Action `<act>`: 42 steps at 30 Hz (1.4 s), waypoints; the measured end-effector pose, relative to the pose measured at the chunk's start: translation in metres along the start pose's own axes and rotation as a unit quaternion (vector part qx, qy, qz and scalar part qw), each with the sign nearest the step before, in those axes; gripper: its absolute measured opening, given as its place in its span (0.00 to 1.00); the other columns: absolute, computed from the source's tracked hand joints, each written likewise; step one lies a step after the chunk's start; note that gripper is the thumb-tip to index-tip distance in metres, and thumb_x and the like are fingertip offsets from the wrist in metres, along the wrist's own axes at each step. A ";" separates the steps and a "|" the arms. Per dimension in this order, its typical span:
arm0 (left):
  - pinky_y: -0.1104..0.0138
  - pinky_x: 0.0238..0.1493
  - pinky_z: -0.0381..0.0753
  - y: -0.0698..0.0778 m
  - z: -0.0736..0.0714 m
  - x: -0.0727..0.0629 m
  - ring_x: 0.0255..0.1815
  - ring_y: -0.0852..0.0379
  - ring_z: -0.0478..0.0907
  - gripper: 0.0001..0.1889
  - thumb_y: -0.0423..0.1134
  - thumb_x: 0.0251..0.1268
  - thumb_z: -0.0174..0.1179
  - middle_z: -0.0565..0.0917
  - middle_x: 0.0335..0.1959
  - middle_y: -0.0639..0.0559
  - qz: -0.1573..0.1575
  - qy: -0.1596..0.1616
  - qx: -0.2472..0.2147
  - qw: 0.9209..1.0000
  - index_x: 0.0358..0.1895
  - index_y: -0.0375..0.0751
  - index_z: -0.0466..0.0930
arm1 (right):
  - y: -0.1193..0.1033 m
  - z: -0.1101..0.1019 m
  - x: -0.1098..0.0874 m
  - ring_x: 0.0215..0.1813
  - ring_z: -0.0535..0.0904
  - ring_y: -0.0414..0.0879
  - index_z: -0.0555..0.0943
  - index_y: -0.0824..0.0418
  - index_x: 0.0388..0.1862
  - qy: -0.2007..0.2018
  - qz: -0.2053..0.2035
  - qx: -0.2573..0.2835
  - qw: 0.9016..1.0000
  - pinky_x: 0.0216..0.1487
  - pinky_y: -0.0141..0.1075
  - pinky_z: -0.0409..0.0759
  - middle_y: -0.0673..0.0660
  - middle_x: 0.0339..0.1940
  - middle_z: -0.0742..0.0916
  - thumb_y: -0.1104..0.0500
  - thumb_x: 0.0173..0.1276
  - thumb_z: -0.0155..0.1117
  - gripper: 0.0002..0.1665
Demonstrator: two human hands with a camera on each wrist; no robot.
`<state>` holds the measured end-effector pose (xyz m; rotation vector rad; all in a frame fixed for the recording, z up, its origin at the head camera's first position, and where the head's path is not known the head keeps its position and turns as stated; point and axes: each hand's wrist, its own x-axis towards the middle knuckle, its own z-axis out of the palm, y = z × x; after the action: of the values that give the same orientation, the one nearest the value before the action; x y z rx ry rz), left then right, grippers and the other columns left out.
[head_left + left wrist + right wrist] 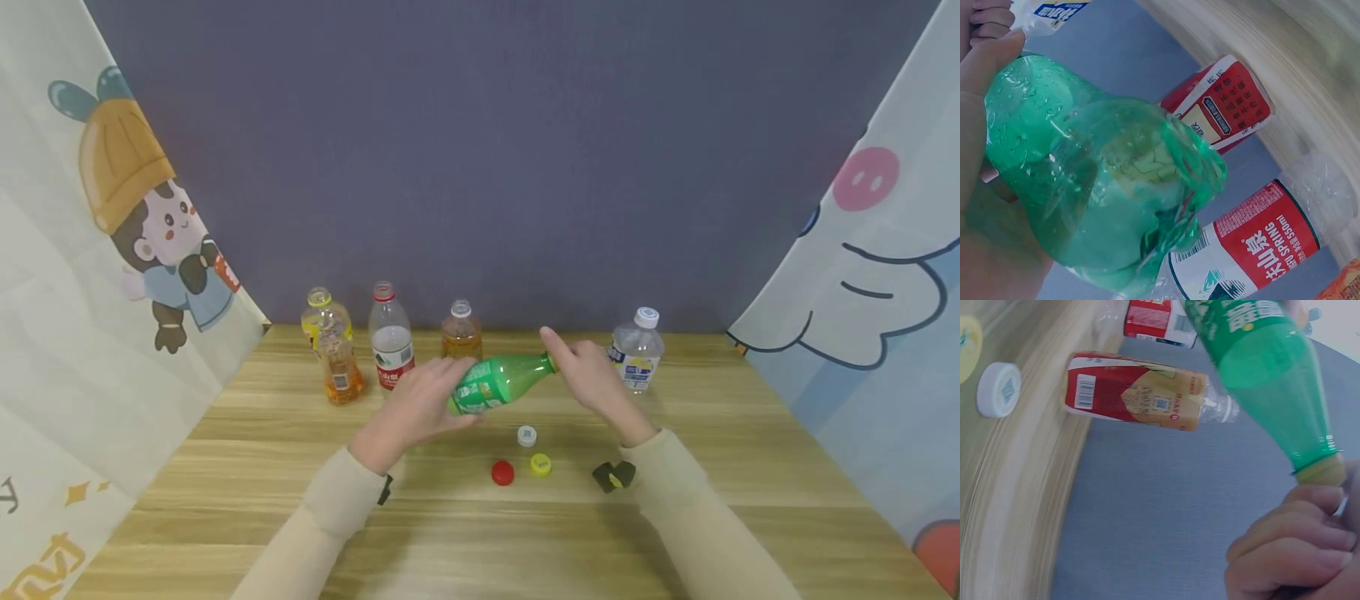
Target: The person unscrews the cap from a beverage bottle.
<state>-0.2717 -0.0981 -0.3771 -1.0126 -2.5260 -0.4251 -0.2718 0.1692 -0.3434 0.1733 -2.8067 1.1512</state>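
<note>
A green plastic bottle (491, 385) is held tilted above the table, its neck pointing right and up. My left hand (416, 404) grips the labelled body near the base. At the neck, my right hand (592, 379) pinches the yellowish cap (1322, 472) with curled fingers. The cap sits on the bottle mouth in the right wrist view. Drops cling inside the green wall (1029, 106) in the left wrist view. Below the bottle lie a white cap (527, 436), a yellow cap (541, 465) and a red cap (503, 473).
Behind the left hand stand three uncapped bottles: a yellow-ringed one (333, 350), a red-and-white-labelled one (392, 342) and an amber one (461, 333). A clear bottle with a white cap (637, 350) stands behind the right hand. A dark panel (510, 167) closes off the table's back edge.
</note>
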 end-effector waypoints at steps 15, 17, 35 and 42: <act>0.57 0.45 0.83 0.000 0.002 -0.002 0.45 0.49 0.82 0.43 0.53 0.47 0.80 0.85 0.48 0.45 0.021 0.014 0.038 0.999 0.66 0.36 0.74 | 0.001 -0.001 -0.005 0.18 0.60 0.43 0.64 0.53 0.16 -0.011 0.001 0.036 0.999 0.21 0.35 0.63 0.48 0.14 0.67 0.29 0.78 0.41 0.37; 0.57 0.46 0.83 0.000 0.002 -0.002 0.45 0.49 0.82 0.43 0.53 0.47 0.80 0.85 0.48 0.45 0.022 0.015 0.038 0.999 0.66 0.36 0.74 | 0.003 0.000 -0.005 0.18 0.60 0.43 0.64 0.53 0.16 -0.007 -0.014 0.032 0.999 0.22 0.36 0.64 0.48 0.14 0.67 0.30 0.79 0.41 0.37; 0.61 0.40 0.81 0.000 -0.010 -0.001 0.43 0.55 0.80 0.37 0.49 0.49 0.79 0.84 0.45 0.51 -0.004 -0.030 -0.048 0.998 0.64 0.41 0.76 | 0.012 0.002 -0.009 0.20 0.63 0.42 0.70 0.54 0.22 0.046 -0.197 0.030 0.979 0.24 0.35 0.63 0.48 0.17 0.69 0.47 0.83 0.49 0.25; 0.59 0.43 0.82 0.000 -0.012 0.000 0.44 0.54 0.81 0.38 0.49 0.50 0.79 0.84 0.46 0.50 0.008 -0.020 -0.041 0.999 0.65 0.40 0.75 | 0.004 -0.001 -0.012 0.20 0.61 0.45 0.65 0.54 0.16 0.028 -0.066 0.042 0.997 0.25 0.39 0.65 0.49 0.15 0.67 0.31 0.79 0.38 0.38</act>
<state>-0.2692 -0.1031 -0.3662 -1.0804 -2.5537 -0.5118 -0.2609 0.1736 -0.3472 0.3230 -2.6562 1.2233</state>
